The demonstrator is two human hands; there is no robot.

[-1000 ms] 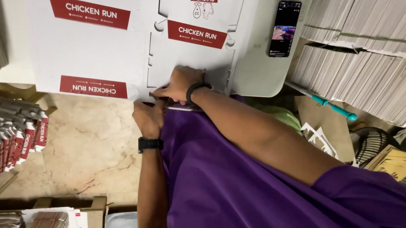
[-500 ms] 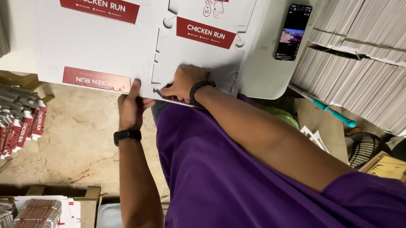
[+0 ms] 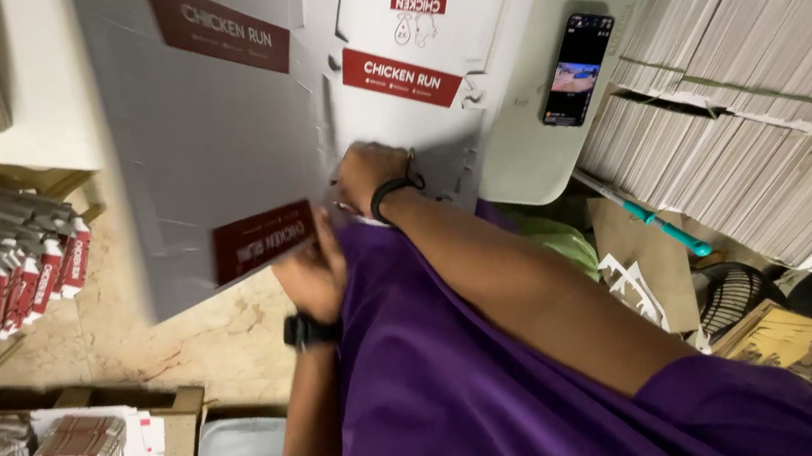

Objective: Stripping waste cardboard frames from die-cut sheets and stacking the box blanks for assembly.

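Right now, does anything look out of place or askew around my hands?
The phone lies on the white table, close to its rounded edge. The left hand lifts one flat white carton sheet at a tilt. Nothing looks spilled or torn.
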